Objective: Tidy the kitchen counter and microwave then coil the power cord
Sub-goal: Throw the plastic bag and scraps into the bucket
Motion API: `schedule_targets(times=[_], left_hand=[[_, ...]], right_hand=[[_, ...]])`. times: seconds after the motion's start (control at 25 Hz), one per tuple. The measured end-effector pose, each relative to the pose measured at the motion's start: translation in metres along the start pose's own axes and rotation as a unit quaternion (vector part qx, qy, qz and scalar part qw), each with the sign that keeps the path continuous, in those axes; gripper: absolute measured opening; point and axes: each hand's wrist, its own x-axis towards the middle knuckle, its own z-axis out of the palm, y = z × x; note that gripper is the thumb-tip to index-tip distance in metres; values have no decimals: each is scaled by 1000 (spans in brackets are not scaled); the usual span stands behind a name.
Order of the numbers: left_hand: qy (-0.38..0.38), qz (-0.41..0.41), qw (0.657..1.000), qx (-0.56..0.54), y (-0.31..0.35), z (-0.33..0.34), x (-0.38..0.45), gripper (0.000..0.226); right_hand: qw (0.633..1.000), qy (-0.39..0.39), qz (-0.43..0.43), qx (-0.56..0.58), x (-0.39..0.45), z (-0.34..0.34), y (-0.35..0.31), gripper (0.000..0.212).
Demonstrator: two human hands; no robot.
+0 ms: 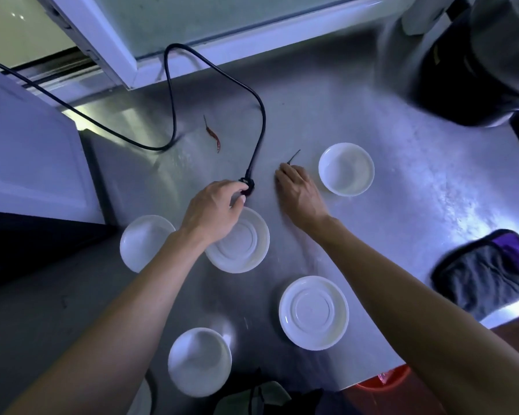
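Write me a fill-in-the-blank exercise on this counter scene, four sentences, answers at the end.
1. The left hand grips the ____ at the end of the black power cord.
2. The counter holds ____ white dishes.
3. A lone red ____ lies beside the cord.
4. The right hand pinches a small chili beside the far-right dish, whose open side faces ____.

Answers: plug; five; chili; up

Head view, steeply down, close over counter (357, 109)
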Motion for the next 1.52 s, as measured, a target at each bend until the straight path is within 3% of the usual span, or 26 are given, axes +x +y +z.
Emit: schedule_targets(times=[0.12, 0.36, 0.48, 0.64, 0.96, 1.2, 1.36, 1.52], left_hand=[[16, 0, 1000, -16, -9, -3, 13, 27], [77, -3, 997, -18, -28, -13, 43, 25], [82, 6, 997, 1, -36, -14, 59, 24], [96, 60, 991, 71, -43, -22, 88, 25], [37, 131, 978, 160, -65, -28, 122, 41], [71, 64, 983, 155, -70, -26, 118, 20], [46, -22, 981, 186, -69, -29, 108, 14], [26, -62, 988, 140, -60, -32, 79, 14]], right_hand=[[1000, 18, -23, 11, 15, 0, 1, 14], [997, 44, -31, -52, 31, 0, 9, 14], [994, 87, -5, -60, 32, 1, 6, 15], [991, 121, 52, 11, 30, -3, 2, 13], [987, 133, 43, 78, 57, -14, -19, 13], [983, 120, 37, 131, 62, -7, -25, 14], [977, 116, 39, 172, 58, -9, -26, 13], [975, 120, 28, 184, 49, -20, -40, 14]])
